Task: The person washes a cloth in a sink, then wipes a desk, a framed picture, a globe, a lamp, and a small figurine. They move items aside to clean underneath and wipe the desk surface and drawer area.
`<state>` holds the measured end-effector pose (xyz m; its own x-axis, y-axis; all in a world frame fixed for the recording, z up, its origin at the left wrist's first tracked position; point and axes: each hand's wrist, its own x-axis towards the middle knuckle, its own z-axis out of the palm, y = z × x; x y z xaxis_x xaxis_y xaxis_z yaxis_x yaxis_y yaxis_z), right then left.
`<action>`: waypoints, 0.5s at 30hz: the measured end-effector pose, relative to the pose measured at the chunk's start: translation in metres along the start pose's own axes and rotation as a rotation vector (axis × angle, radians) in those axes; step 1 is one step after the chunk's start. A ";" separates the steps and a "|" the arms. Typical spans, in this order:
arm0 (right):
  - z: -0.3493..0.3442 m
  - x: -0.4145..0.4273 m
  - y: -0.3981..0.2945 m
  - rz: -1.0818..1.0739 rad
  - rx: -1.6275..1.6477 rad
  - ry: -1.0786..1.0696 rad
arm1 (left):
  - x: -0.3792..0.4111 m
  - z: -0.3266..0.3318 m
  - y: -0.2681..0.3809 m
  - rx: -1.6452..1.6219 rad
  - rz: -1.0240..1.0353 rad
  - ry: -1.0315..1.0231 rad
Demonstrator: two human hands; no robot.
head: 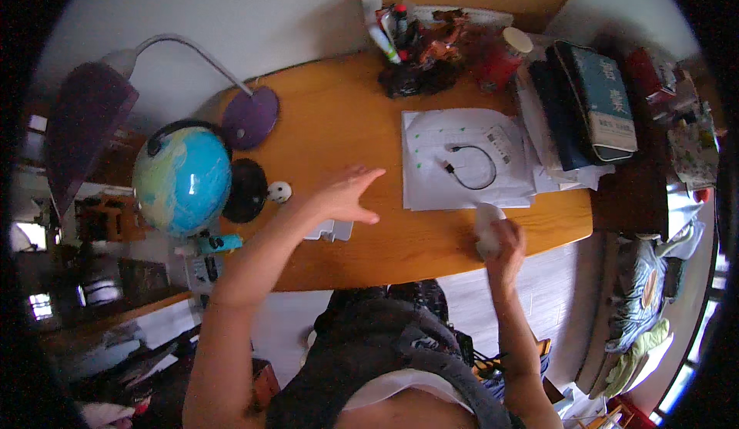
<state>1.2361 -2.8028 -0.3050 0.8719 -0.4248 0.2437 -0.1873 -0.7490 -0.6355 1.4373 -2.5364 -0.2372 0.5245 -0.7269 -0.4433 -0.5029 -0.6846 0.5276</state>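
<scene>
My left hand (349, 195) hovers over the wooden desk (346, 134), its thumb and fingers apart and nothing in it. Beneath its wrist, partly hidden, lies a pale grey plastic object (340, 230). My right hand (507, 247) grips a white rounded object (489, 230), too blurred to name, near the desk's front edge. Just beyond it, a short black USB cable (495, 169) lies curled on a stack of white papers (430, 189). A small white ball with dark spots (279, 192) sits left of my left hand.
A globe (193, 180) on a black base and a purple desk lamp (251, 118) stand at the left. Stacked books (603, 97) rise at the right, beside a red container with a pale lid (499, 62). Pens and a dark crumpled bag (413, 79) sit at the back.
</scene>
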 end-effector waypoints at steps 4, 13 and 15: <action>0.047 -0.049 -0.032 -0.401 0.129 -0.538 | -0.055 -0.018 0.000 0.348 -0.075 -0.112; 0.073 -0.051 -0.022 -0.663 0.143 -0.747 | -0.041 0.016 -0.024 0.284 -0.129 0.011; 0.072 -0.051 -0.023 -0.656 0.140 -0.739 | -0.027 0.006 -0.010 0.178 -0.132 0.055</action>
<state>1.2286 -2.7279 -0.3555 0.8554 0.5100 0.0908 0.4458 -0.6355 -0.6304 1.4242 -2.5098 -0.2348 0.6281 -0.6296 -0.4573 -0.5381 -0.7759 0.3292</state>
